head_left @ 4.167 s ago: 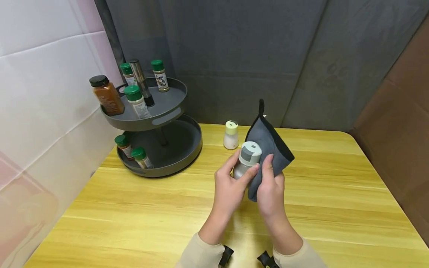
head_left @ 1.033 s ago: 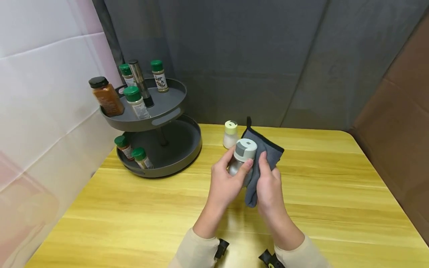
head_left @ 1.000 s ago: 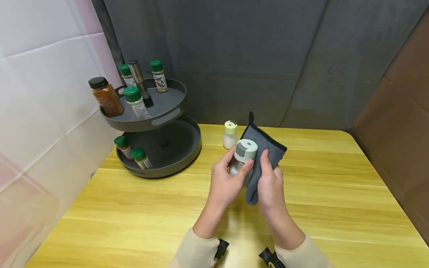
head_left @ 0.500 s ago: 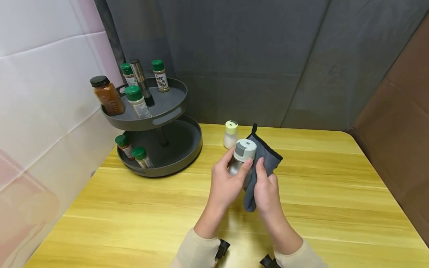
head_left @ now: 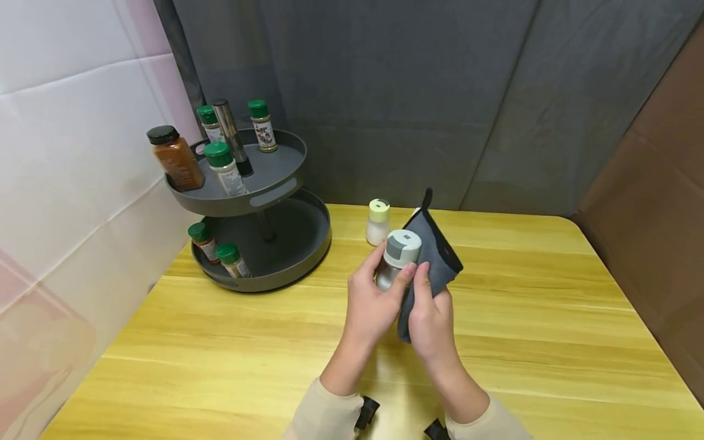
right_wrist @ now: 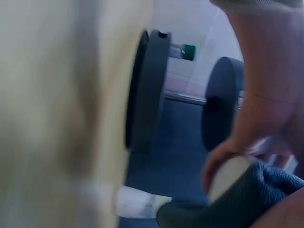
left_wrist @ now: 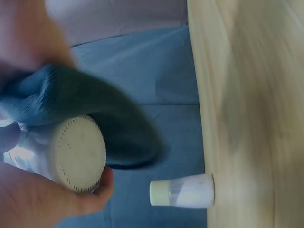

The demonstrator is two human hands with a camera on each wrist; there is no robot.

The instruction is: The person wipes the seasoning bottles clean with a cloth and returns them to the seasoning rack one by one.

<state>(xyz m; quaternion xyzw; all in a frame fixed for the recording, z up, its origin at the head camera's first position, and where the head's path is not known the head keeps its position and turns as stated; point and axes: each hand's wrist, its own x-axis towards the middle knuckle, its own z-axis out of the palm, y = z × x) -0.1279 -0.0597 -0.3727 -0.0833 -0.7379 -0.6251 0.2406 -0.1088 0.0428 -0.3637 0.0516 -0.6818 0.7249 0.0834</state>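
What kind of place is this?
Maybe a makeshift kitchen corner: there's a yellow wood-patterned table, a two-tier rack with green-capped spice jars, and grey sheeting hanging behind.

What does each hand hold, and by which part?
Left hand: the jar, around its body. Right hand: the cloth, by its middle, against the jar.

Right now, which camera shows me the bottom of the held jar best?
The left wrist view: the bottom faces that camera, almost whole. The right wrist view shows only part, blurred, past the cloth. The head view shows the jar from above, so its bottom is hidden.
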